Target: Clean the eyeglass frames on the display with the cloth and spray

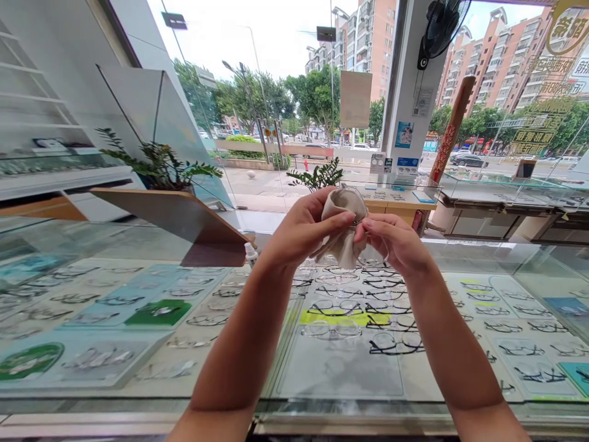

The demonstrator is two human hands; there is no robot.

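Observation:
Both hands are raised above a glass display counter [138, 368]. My left hand [301, 233] is closed on a beige cleaning cloth [341, 236], which is wrapped over a pair of glasses [356, 202]. My right hand [396, 242] pinches the glasses frame at the cloth's right edge. A clear lens shows above the cloth. Most of the frame is hidden by the cloth and fingers.
Under the counter glass lie rows of several spectacle frames [396, 344] on trays. A small white bottle [251, 253] stands on the counter by my left wrist. A potted plant [161, 166] sits on a wooden stand at left. Another display case [501, 190] stands at right.

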